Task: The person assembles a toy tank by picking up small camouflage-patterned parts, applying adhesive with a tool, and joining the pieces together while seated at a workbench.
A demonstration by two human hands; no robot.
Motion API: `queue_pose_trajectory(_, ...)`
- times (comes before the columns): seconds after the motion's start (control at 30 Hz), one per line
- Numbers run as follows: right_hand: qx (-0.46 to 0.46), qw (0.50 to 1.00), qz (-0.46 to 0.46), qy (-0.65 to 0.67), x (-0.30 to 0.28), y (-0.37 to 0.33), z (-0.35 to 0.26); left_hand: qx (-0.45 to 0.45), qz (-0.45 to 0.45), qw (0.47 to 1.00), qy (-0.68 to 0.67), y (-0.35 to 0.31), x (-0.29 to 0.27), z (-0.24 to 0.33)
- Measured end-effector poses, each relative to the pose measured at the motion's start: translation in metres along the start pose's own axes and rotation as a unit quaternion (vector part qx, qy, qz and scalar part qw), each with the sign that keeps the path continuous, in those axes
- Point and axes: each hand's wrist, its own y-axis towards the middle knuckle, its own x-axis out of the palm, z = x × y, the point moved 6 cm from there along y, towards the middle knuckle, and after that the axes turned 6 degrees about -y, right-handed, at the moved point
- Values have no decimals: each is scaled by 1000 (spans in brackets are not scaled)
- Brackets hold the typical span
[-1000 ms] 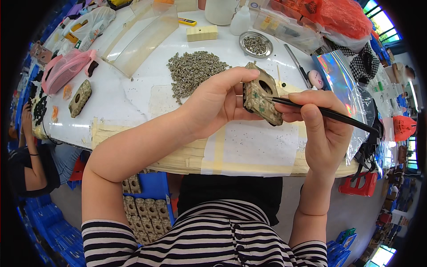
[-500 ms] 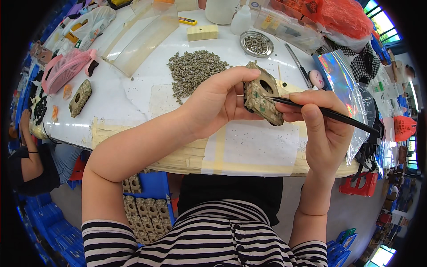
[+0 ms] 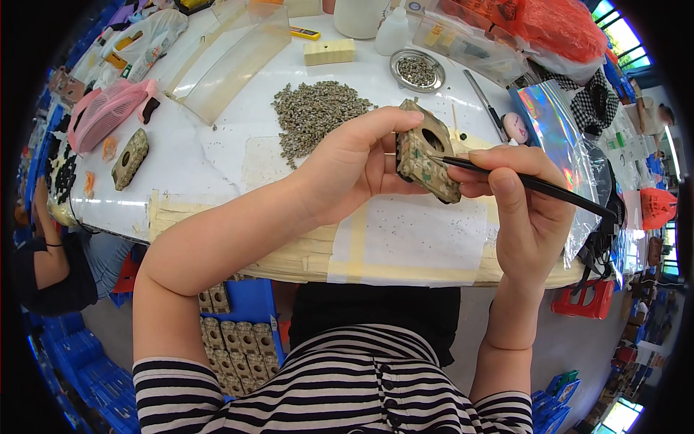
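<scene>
A camouflage-patterned toy tank hull (image 3: 428, 154) with a round hole in its top is gripped by my left hand (image 3: 361, 155), thumb along its upper end and fingers behind it. Black tweezers (image 3: 535, 186) are pinched in my right hand (image 3: 524, 195). Their tips touch or nearly touch the hull's side, below the hole; whether a small part sits between them is too fine to see. Left of my forearm, a similar hull (image 3: 131, 159) lies on the white table. Beyond my left hand spreads a pile of tiny camouflage parts (image 3: 318, 108).
At the back are a round metal dish (image 3: 418, 71) of small parts, a cream block (image 3: 329, 52), a white bottle (image 3: 392, 32) and a clear plastic tray (image 3: 246, 69). A pink mesh item (image 3: 112, 116) lies left. Below the table edge, a blue crate (image 3: 253, 298) holds several hulls. Another person sits left.
Almost nothing differs. The tweezer tips have shifted very slightly along the hull's side, and both hands keep their hold.
</scene>
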Motion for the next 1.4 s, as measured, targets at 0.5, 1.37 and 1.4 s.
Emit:
queue_pose_trajectory(0.5,-2,1000,1,-10,0,0,-1,5,2,1000,29,0,0,0)
queue_pose_trajectory(1.37,-60,936,242,-250,-60,-31,5,5,9,1000,25,3,-3,-1)
queue_pose_trajectory(1.4,-77,922,246,-289,-63,-34,8,7,7,1000,25,3,-2,0)
